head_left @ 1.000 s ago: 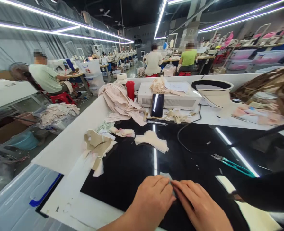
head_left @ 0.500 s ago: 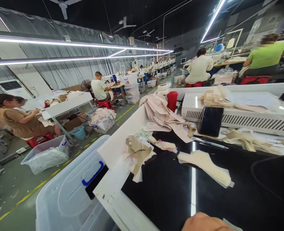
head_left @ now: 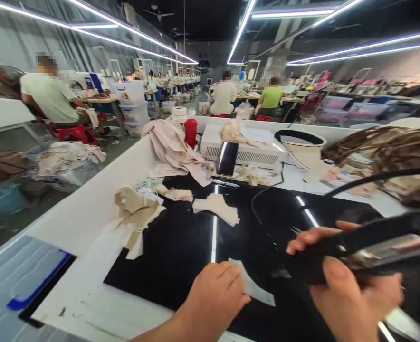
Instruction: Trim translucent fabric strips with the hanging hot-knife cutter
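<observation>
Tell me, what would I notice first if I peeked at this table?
Right up front, the person's left hand presses down a small pale fabric piece on the shiny black mat, while the right hand grips a dark, blurry tool just above it. Farther back on the white table sit heaps of beige fabric, a red cup and a phone leaning against a white box.

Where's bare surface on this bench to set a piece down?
Free: black mat between the tan scrap pile and the left hand; also right of the cream piece, though a cable crosses there. Crowded: back edge around the phone and white machine.
</observation>
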Demonstrator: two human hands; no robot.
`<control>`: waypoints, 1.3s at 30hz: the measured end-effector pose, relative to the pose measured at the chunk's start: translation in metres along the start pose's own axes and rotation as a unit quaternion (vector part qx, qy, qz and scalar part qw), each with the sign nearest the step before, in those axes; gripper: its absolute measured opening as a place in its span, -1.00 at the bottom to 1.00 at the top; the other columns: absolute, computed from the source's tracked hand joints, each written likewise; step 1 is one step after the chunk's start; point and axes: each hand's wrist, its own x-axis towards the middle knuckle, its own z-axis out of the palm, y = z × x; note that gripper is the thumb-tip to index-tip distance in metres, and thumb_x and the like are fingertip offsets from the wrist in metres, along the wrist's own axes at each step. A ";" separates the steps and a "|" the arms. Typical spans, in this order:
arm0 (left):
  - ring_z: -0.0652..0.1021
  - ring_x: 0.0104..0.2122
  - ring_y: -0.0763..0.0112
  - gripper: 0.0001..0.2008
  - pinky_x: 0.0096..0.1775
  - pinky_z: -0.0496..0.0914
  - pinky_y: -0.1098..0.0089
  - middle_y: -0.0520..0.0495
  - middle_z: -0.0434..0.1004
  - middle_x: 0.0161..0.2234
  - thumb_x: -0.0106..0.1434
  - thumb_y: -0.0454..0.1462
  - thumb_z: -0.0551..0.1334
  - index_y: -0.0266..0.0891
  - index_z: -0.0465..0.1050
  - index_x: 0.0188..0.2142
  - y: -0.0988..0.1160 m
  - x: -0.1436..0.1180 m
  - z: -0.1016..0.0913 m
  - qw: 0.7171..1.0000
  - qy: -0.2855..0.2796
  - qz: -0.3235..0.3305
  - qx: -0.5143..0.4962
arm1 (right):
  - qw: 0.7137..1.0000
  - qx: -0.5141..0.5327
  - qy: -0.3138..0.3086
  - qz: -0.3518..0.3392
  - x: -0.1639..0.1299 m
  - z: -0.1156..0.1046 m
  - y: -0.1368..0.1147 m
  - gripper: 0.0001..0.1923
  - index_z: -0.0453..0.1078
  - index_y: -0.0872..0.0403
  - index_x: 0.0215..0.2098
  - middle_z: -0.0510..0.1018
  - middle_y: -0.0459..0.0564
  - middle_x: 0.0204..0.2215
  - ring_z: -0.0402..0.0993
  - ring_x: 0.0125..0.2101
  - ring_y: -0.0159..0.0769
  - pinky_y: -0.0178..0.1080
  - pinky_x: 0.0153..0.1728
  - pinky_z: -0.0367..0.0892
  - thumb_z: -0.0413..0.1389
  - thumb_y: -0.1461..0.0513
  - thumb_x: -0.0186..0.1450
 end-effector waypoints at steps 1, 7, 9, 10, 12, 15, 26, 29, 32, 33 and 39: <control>0.67 -0.09 0.30 -0.79 -0.14 0.56 0.29 -0.02 0.68 -0.09 0.56 -0.16 0.17 -0.26 0.46 -0.13 0.000 0.000 -0.003 1.000 0.003 0.000 -0.010 | 0.999 0.034 0.004 0.009 0.002 0.006 -0.001 -0.53 0.39 -0.08 0.12 0.52 -0.09 -0.32 0.51 -0.41 -0.23 -0.12 -0.42 0.53 0.35 0.05 0.31; 0.67 -0.10 0.31 -0.76 -0.17 0.54 0.28 -0.03 0.69 -0.10 0.59 -0.19 0.10 -0.26 0.47 -0.13 0.002 0.002 -0.008 0.999 0.033 0.010 -0.012 | 0.991 0.133 -0.007 0.033 -0.004 0.046 0.012 -0.59 0.37 -0.13 0.09 0.48 -0.12 -0.31 0.46 -0.41 -0.29 -0.18 -0.42 0.46 0.32 0.09 0.33; 0.67 -0.11 0.30 -0.76 -0.18 0.54 0.28 -0.03 0.70 -0.09 0.58 -0.19 0.11 -0.26 0.48 -0.14 0.002 0.001 -0.007 0.999 0.033 0.012 -0.011 | 0.988 0.147 -0.014 0.033 -0.007 0.049 0.016 -0.58 0.36 -0.12 0.10 0.48 -0.12 -0.30 0.45 -0.39 -0.29 -0.19 -0.41 0.45 0.32 0.10 0.33; 0.67 -0.11 0.30 -0.76 -0.18 0.54 0.27 -0.03 0.70 -0.09 0.58 -0.19 0.12 -0.26 0.48 -0.15 0.001 0.001 -0.007 0.999 0.033 0.013 -0.010 | 0.987 0.154 -0.019 0.030 -0.008 0.050 0.018 -0.58 0.36 -0.12 0.11 0.48 -0.11 -0.30 0.45 -0.39 -0.30 -0.19 -0.41 0.45 0.32 0.10 0.34; 0.67 -0.10 0.29 -0.78 -0.17 0.53 0.27 -0.03 0.69 -0.08 0.57 -0.19 0.15 -0.26 0.48 -0.15 0.001 0.001 -0.006 0.999 0.031 0.012 -0.007 | 0.986 0.161 -0.029 0.026 -0.010 0.051 0.020 -0.58 0.35 -0.11 0.12 0.49 -0.11 -0.29 0.46 -0.39 -0.30 -0.19 -0.40 0.46 0.31 0.11 0.35; 0.67 -0.09 0.29 -0.81 -0.16 0.53 0.27 -0.04 0.69 -0.07 0.55 -0.19 0.18 -0.26 0.48 -0.13 0.000 0.000 -0.006 1.000 0.024 0.013 -0.005 | 0.987 0.157 -0.034 0.024 -0.010 0.052 0.022 -0.57 0.32 -0.13 0.14 0.49 -0.11 -0.29 0.48 -0.40 -0.30 -0.18 -0.40 0.48 0.30 0.09 0.36; 0.69 -0.10 0.27 -0.70 -0.17 0.54 0.27 -0.06 0.70 -0.09 0.60 -0.19 0.06 -0.28 0.50 -0.14 0.001 0.001 -0.008 0.999 0.035 0.016 0.006 | 0.987 0.154 -0.029 0.029 -0.010 0.052 0.021 -0.56 0.30 -0.12 0.13 0.48 -0.11 -0.29 0.48 -0.41 -0.29 -0.17 -0.41 0.50 0.30 0.06 0.36; 0.68 -0.10 0.28 -0.70 -0.16 0.53 0.27 -0.06 0.70 -0.09 0.60 -0.20 0.05 -0.28 0.50 -0.14 0.001 0.000 -0.008 0.999 0.034 0.014 0.005 | 0.990 0.137 -0.025 0.032 -0.010 0.053 0.021 -0.57 0.29 -0.12 0.11 0.47 -0.11 -0.32 0.47 -0.43 -0.27 -0.15 -0.44 0.49 0.29 0.04 0.36; 0.68 -0.10 0.29 -0.71 -0.16 0.52 0.28 -0.05 0.70 -0.09 0.60 -0.20 0.06 -0.28 0.50 -0.14 0.002 -0.001 -0.008 0.999 0.033 0.014 0.005 | 0.991 0.124 -0.023 0.035 -0.009 0.053 0.020 -0.62 0.30 -0.12 0.09 0.47 -0.11 -0.34 0.47 -0.44 -0.27 -0.14 -0.44 0.49 0.27 0.06 0.37; 0.68 -0.10 0.29 -0.71 -0.15 0.52 0.28 -0.05 0.70 -0.09 0.60 -0.20 0.07 -0.28 0.50 -0.14 0.002 -0.001 -0.008 0.999 0.031 0.015 0.005 | 0.991 0.125 -0.023 0.037 -0.008 0.053 0.020 -0.62 0.30 -0.12 0.09 0.47 -0.12 -0.34 0.47 -0.44 -0.27 -0.14 -0.44 0.49 0.27 0.07 0.38; 0.67 -0.09 0.31 -0.73 -0.16 0.50 0.29 -0.04 0.70 -0.08 0.59 -0.19 0.08 -0.29 0.50 -0.13 0.002 0.003 -0.009 0.999 0.032 0.014 0.009 | 0.985 0.165 -0.027 0.031 -0.008 0.057 0.019 -0.58 0.32 -0.12 0.11 0.49 -0.14 -0.33 0.48 -0.43 -0.30 -0.18 -0.43 0.48 0.29 0.06 0.36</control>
